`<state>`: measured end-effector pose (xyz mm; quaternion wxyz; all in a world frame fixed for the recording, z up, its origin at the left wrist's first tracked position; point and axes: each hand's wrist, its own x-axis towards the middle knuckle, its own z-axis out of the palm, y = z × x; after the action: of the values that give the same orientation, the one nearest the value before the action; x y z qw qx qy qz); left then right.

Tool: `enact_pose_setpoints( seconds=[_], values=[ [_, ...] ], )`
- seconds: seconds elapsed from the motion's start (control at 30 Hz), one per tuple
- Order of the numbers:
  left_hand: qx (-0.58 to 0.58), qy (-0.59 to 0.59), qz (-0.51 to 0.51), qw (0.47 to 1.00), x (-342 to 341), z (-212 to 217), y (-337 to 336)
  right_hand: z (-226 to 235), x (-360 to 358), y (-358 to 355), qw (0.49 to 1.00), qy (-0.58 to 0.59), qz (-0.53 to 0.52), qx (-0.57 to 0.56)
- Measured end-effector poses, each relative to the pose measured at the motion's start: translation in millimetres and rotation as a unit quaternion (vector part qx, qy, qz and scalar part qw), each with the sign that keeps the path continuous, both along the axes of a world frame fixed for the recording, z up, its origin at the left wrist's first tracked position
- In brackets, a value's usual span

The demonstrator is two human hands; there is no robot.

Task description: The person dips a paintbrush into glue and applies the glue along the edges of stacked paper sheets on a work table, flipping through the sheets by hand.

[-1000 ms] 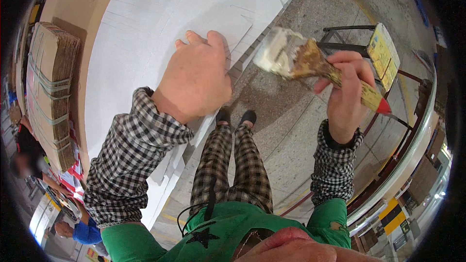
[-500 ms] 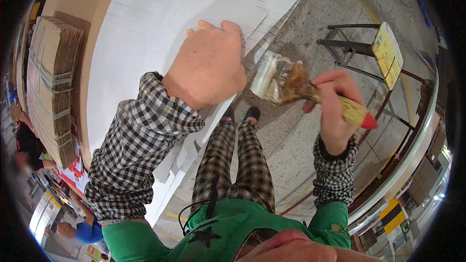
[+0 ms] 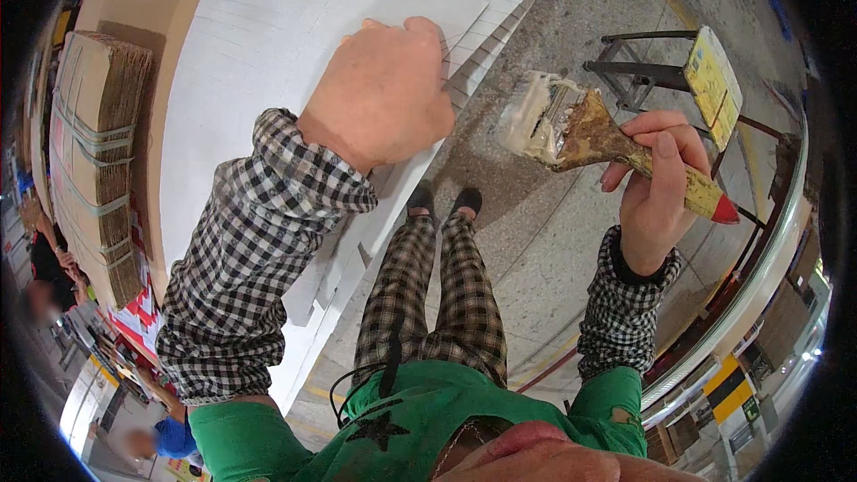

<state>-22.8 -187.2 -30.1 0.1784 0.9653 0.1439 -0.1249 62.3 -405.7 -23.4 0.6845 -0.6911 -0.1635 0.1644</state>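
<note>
Head view: right hand (image 3: 656, 201) grasps the flat, yellow-handled brush (image 3: 594, 136) (keep its creamy coating (image 3: 533, 116) even); left hand (image 3: 379, 98) curls over layered white sheets (image 3: 268, 54), finger grip unclear.

Speckled grey floor (image 3: 527, 259) beneath right grip (image 3: 662, 201); yellow-topped, dark-legged stool (image 3: 714, 89) just beyond it; well right of it, black-and-yellow striped panel (image 3: 727, 389), small bright lights (image 3: 811, 355).

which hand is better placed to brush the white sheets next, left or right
Right, most likely: the right hand grips the paintbrush, its pale-coated bristles pointing toward the white sheets. The left hand is on the sheets, so it seems better suited to steadying them.
</note>
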Motion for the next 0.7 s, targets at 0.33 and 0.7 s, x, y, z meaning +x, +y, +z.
enact_pose_setpoints(
  seconds=[0.33,0.7],
  values=[
    [0.250,0.059,0.012,0.966,-20.5,-37.8,-50.2,-15.7,-2.3,-31.2,0.999,-0.005,-0.026,0.021],
    [-0.065,0.182,0.095,0.977,-37.3,2.0,-32.3,-17.8,-5.7,-36.6,0.996,0.041,-0.044,0.067]
  ],
)
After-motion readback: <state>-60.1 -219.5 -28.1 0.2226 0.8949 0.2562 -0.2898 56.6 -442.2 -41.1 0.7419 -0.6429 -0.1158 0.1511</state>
